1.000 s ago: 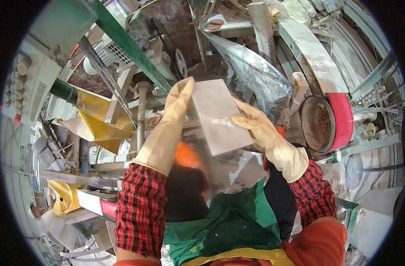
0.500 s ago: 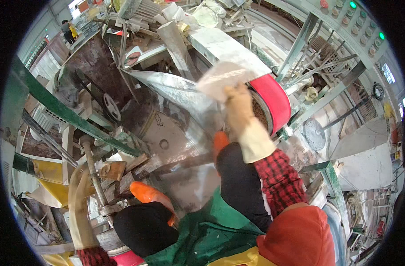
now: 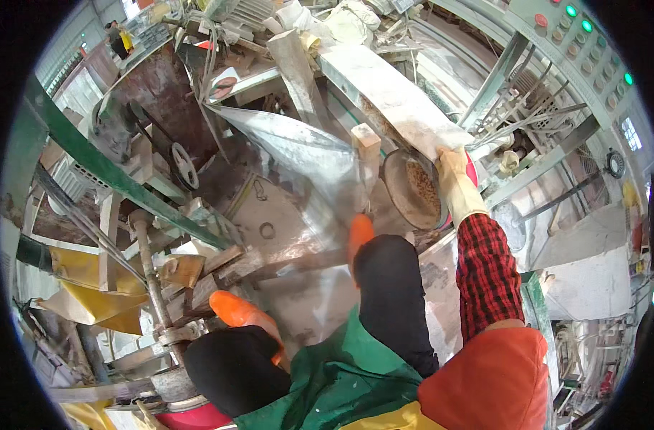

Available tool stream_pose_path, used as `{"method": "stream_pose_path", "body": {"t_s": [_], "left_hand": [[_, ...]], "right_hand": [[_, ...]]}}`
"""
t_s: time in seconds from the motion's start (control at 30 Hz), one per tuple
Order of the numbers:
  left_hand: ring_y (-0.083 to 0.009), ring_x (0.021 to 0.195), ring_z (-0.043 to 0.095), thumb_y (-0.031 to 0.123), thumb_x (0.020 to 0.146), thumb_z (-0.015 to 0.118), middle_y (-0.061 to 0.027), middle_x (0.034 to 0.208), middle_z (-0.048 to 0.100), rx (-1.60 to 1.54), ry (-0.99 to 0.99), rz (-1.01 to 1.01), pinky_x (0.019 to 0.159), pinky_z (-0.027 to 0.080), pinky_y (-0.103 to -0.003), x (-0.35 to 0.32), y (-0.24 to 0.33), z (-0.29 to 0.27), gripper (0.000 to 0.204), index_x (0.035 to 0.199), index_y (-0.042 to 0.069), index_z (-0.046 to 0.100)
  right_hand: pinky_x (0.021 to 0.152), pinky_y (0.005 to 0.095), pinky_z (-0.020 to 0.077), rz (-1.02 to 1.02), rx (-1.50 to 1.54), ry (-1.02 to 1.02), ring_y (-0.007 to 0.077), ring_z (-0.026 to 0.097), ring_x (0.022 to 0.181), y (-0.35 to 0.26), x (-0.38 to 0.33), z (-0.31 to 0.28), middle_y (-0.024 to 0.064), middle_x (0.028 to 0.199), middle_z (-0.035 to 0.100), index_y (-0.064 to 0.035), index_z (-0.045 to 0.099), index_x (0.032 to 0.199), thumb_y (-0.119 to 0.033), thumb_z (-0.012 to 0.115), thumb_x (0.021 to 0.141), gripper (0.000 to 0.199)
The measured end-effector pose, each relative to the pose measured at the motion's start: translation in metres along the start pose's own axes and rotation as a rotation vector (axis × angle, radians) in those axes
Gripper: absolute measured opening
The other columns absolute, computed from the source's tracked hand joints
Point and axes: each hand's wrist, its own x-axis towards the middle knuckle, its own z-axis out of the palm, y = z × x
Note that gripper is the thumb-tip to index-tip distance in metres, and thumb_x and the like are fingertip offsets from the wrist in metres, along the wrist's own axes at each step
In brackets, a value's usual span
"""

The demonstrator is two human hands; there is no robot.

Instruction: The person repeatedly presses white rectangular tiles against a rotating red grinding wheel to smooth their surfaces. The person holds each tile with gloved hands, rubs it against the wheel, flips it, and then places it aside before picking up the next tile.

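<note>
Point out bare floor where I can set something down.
The barest patch is the floor between the orange boots, bordered toward the body by the green apron. Crowded spots: left, around the rusty post and yellow sheet; right, where the right hand is at the near end of the white belt cover.

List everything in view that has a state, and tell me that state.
Right hand: gloved, at the end of the pale cover; grip unclear.
Green panel lights: three lit.
Yellow sheet: bent.
Orange boots: worn, apart.
Green apron: worn, wrinkled.
Round drum: brown inside; turning or still, cannot tell.
</note>
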Motion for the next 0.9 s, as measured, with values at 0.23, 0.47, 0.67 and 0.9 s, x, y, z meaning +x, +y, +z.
{"method": "stream_pose_path", "body": {"t_s": [0.23, 0.47, 0.67, 0.9], "left_hand": [[-0.0394, 0.134, 0.054, 0.034, 0.104, 0.054, -0.0234, 0.150, 0.054, 0.198, 0.109, -0.055, 0.111, 0.044, -0.051, -0.023, -0.023, -0.003, 0.062, 0.160, 0.011, 0.041], [-0.0419, 0.138, 0.050, 0.027, 0.105, 0.050, -0.0252, 0.153, 0.051, 0.427, 0.195, 0.010, 0.114, 0.042, -0.054, -0.021, -0.036, 0.005, 0.060, 0.162, 0.012, 0.037], [-0.0441, 0.142, 0.047, 0.021, 0.106, 0.046, -0.0266, 0.155, 0.048, 0.826, 0.285, 0.100, 0.117, 0.041, -0.056, -0.037, -0.075, 0.022, 0.059, 0.164, 0.013, 0.034], [-0.0401, 0.141, 0.049, 0.031, 0.105, 0.048, -0.0244, 0.153, 0.051, 0.379, 0.264, -0.097, 0.118, 0.039, -0.053, -0.059, -0.035, -0.012, 0.064, 0.163, 0.009, 0.034]], "right_hand": [[0.039, 0.0354, 0.0400, 0.279, -0.307, -0.316, 0.0228, 0.054, 0.041, -0.075, -0.052, 0.032, 0.0152, 0.067, 0.067, -0.0033, 0.062, 0.100, -0.017, 0.071, 0.095, 0.017], [0.086, 0.0437, 0.0591, -0.413, -0.574, -0.943, 0.0301, 0.076, 0.094, -0.110, -0.192, 0.139, 0.0210, 0.106, 0.077, -0.0099, 0.053, 0.152, -0.041, 0.066, 0.093, 0.068], [0.103, 0.0482, 0.0531, -0.689, -0.655, -1.579, 0.0344, 0.069, 0.117, -0.111, -0.341, 0.137, 0.0155, 0.129, 0.072, -0.0246, 0.056, 0.151, -0.047, 0.058, 0.097, 0.059], [0.096, 0.0546, 0.0544, -0.572, -1.332, -1.696, 0.0395, 0.067, 0.120, -0.124, -0.358, 0.151, 0.0174, 0.134, 0.070, -0.0165, 0.071, 0.130, -0.032, 0.056, 0.095, 0.041]]}}
